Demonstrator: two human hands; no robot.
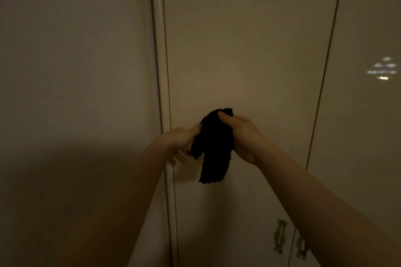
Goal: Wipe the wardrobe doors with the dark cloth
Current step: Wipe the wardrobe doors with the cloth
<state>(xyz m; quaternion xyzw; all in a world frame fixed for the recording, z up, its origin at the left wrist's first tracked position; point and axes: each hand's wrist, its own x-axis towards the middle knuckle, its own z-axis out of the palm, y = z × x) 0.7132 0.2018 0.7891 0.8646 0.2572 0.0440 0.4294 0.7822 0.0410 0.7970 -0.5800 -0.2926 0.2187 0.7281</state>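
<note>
A dark cloth hangs bunched between both hands in front of a pale glossy wardrobe door. My right hand grips the cloth's upper right part, thumb on top. My left hand pinches its left edge with the fingertips. The cloth's loose ends dangle below the hands. Whether the cloth touches the door cannot be told. A second door lies to the right, past a thin vertical gap.
A rounded vertical frame post borders the door on the left, with a plain wall beyond it. Two greenish handles sit low near the gap between the doors. The room is dim.
</note>
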